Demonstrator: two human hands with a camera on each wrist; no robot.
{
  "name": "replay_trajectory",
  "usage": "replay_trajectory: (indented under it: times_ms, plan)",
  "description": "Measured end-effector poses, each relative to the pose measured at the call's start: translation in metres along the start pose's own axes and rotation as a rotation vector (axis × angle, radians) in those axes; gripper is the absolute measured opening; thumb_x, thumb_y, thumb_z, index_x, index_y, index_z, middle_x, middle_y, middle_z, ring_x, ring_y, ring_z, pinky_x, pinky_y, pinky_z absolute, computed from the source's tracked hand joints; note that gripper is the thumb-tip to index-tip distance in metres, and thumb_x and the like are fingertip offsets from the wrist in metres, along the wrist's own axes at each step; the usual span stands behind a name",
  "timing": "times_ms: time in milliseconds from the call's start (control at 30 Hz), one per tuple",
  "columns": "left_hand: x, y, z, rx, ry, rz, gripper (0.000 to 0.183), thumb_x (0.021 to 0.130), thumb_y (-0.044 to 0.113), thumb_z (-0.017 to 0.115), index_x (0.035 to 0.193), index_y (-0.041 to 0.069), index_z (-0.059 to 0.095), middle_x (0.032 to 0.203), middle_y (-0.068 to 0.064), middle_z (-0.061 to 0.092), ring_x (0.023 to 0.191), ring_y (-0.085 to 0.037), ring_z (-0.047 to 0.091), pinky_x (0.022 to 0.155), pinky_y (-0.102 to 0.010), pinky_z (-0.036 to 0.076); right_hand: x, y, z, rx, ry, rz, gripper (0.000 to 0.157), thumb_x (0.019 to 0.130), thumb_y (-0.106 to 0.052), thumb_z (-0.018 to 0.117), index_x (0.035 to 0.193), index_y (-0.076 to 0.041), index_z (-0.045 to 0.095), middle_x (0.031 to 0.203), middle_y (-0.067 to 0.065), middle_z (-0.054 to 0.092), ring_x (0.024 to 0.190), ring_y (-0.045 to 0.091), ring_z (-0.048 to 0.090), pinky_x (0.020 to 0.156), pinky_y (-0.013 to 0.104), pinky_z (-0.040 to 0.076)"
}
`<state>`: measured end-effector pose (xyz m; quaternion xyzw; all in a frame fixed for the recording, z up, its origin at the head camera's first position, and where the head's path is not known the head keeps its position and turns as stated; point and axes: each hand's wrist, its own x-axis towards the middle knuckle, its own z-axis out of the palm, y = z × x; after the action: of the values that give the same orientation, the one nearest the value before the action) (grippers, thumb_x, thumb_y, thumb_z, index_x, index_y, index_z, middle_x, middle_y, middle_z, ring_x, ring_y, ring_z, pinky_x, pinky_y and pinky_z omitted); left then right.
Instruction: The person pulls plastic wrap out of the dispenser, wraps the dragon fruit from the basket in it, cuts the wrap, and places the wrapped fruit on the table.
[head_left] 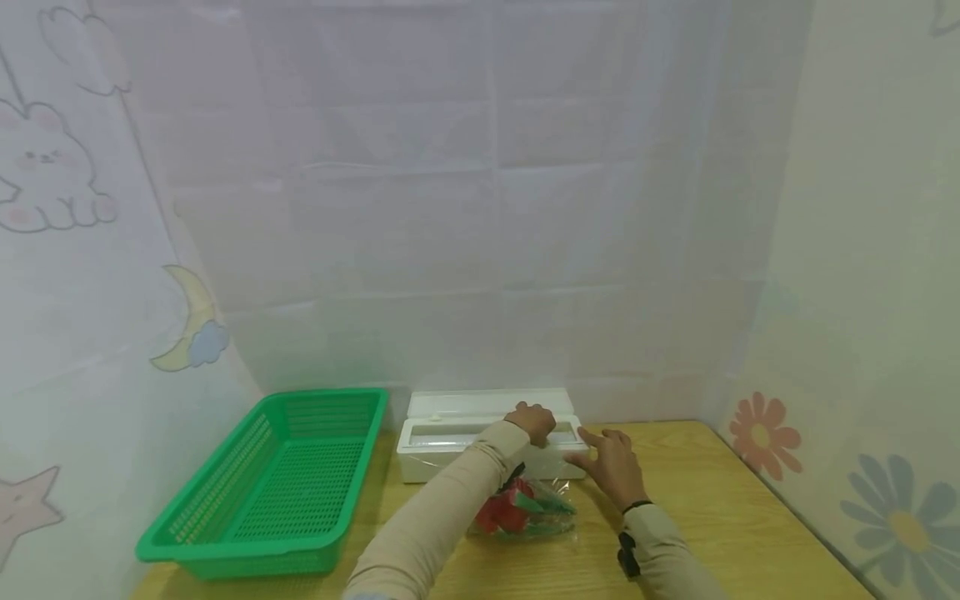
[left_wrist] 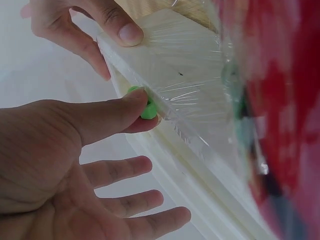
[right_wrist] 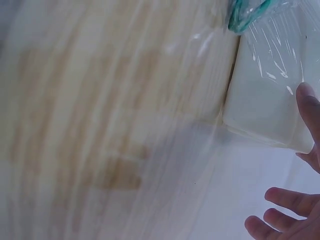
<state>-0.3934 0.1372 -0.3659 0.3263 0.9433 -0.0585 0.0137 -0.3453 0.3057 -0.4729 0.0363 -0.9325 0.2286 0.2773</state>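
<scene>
A white cling film dispenser (head_left: pixel 417 468) lies along the back of the table with its lid (head_left: pixel 487 403) raised. My left hand (head_left: pixel 534 423) reaches across to its right part; thumb and index finger pinch a small green slider (left_wrist: pixel 149 111) on the edge, the other fingers spread. Clear cling film (left_wrist: pixel 185 92) stretches over the front face. At the right end, my right hand (head_left: pixel 617 471) grips the corner, its thumb pressing the film against the front. In front, under film, lies a red and green item (head_left: pixel 504 510) whose kind I cannot tell.
A green plastic basket (head_left: pixel 345 508) stands on the left side of the wooden table (head_left: pixel 690 517). A pale wall sheet (head_left: pixel 420 250) hangs right behind the dispenser. Patterned sheets (head_left: pixel 862 333) close off both sides.
</scene>
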Motion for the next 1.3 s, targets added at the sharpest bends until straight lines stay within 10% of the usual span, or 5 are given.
replay_trajectory:
  times_ms: [567, 1300]
  plan:
    - [0.009, -0.053, 0.009, 0.063, -0.061, 0.044, 0.017, 0.094, 0.023, 0.072, 0.080, 0.015, 0.066, 0.083, 0.004, 0.061, 0.077, -0.014, 0.050, 0.073, -0.028, 0.041, 0.007, 0.016, -0.009, -0.006, 0.008, -0.007, 0.062, 0.084, -0.036, 0.079, 0.132, 0.000, 0.063, 0.123, 0.040, 0.058, 0.121, 0.062, 0.044, 0.081, 0.072, 0.047]
    - [-0.038, -0.067, 0.008, -0.012, 0.046, 0.071, 0.013, 0.094, 0.018, 0.069, 0.083, 0.014, 0.064, 0.085, 0.002, 0.053, 0.083, -0.017, 0.046, 0.067, -0.032, 0.042, 0.003, 0.013, 0.008, -0.012, 0.018, -0.007, 0.060, 0.082, -0.037, 0.081, 0.131, -0.005, 0.065, 0.122, 0.036, 0.061, 0.120, 0.059, 0.048, 0.076, 0.074, 0.046]
